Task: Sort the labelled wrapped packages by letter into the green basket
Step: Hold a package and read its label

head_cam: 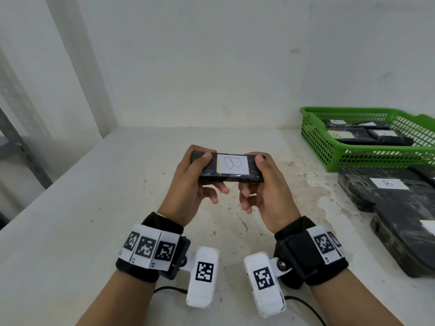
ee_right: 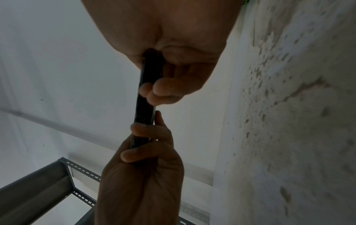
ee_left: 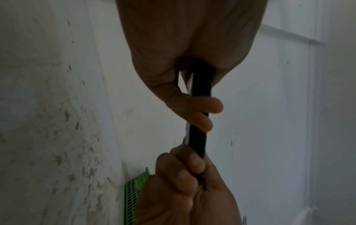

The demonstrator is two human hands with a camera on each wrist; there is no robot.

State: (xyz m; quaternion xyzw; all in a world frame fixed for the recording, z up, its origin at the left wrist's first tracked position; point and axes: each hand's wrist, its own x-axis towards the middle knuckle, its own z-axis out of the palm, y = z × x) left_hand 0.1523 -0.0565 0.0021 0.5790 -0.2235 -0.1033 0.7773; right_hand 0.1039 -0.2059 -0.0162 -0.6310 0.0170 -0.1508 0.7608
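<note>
held package point(head_cam: 228, 169): glossy black plastic wrap, matt white paper label
green basket point(head_cam: 315, 135): smooth plastic lattice, at 2 o'clock
table point(head_cam: 94, 196): matt white, stained, pitted
shelf frame point(ee_right: 38, 182): grey perforated metal
wristbands point(head_cam: 150, 252): black cloth

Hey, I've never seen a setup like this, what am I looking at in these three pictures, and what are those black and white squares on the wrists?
No machine here: a person works with two bare hands. The big picture comes from a camera worn on the head, looking down. The other two come from small cameras strapped to each wrist, looking along the hand. What the patterned squares on the bands are for, the pictures do not show.

The left hand and right hand together hold one black wrapped package, fingers curled round its ends. Its white label reads B.

On the pale table, at the right, stands a green basket with several packages inside, one marked B. More black packages lie in front of it.
</note>
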